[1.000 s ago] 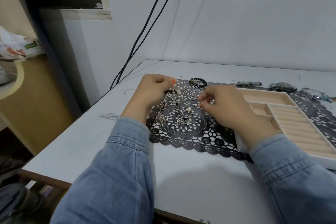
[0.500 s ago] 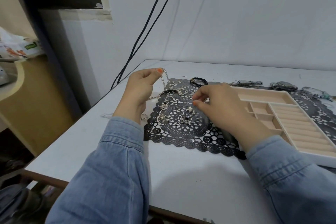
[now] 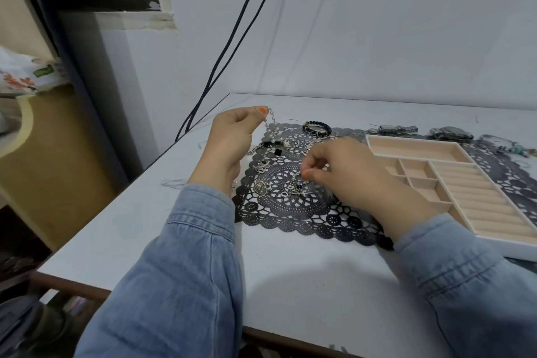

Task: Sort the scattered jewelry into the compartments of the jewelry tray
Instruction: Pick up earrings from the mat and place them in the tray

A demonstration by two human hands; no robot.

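My left hand (image 3: 229, 139) pinches one end of a pearl-and-silver chain (image 3: 271, 128) and holds it lifted above a black lace mat (image 3: 293, 212); the chain hangs down to the mat. My right hand (image 3: 345, 174) pinches a small silver piece (image 3: 297, 180) at the tangle of silver and black jewelry (image 3: 279, 187) in the mat's middle. A black bead bracelet (image 3: 316, 126) lies at the mat's far edge. The beige jewelry tray (image 3: 465, 166), with small square compartments and ring rolls, sits to the right of my right hand, with nothing in the compartments I can see.
Watches (image 3: 396, 128) and another watch (image 3: 450, 132) lie beyond the tray, with a bracelet with turquoise stones (image 3: 511, 148) at far right. Two black cables (image 3: 232, 38) run down the wall to the table's back left corner. The white table's left edge (image 3: 116, 200) drops beside a yellow cabinet.
My left hand has lifted the pearl chain higher off the mat. My right hand moved down and left from the mat's upper part to the jewelry tangle and pinched a piece.
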